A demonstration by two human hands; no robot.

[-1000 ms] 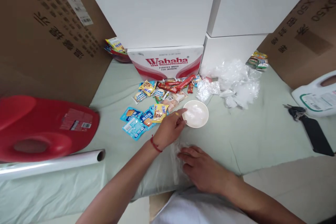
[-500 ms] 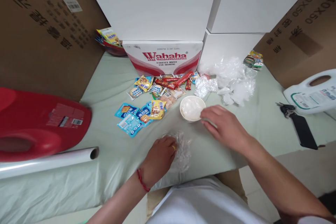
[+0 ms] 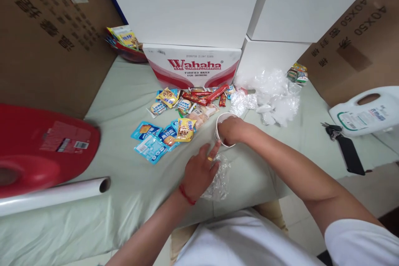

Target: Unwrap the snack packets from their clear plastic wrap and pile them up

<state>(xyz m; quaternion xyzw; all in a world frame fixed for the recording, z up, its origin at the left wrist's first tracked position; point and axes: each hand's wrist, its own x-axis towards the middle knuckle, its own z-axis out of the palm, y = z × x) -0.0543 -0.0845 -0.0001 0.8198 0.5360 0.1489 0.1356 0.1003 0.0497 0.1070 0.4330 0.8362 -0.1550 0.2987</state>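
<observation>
My right hand [image 3: 232,129] reaches down into a white paper bowl [image 3: 217,133], and its fingertips are hidden inside. Just left of the bowl, my left hand [image 3: 201,168] has its fingers spread, with the index fingertip at the bowl's near rim; I cannot tell whether it touches. A crumpled clear plastic bag [image 3: 222,181] lies on the cloth beside and partly under my left hand. Past the bowl lie yellow snack packets [image 3: 186,129], blue snack packets [image 3: 151,147] and red stick wrappers [image 3: 217,92].
A pile of clear plastic bags [image 3: 274,95] sits behind the bowl to the right. White boxes and a Wahaha carton [image 3: 193,66] stand at the back. At left are a red jug [image 3: 46,145] and a white roll [image 3: 56,195]; at right, a white jug [image 3: 364,110] and black phone [image 3: 350,153].
My right hand has moved from the bowl's right rim into the bowl. My left hand has shifted up and right toward the bowl, its fingers now spread off the plastic bag.
</observation>
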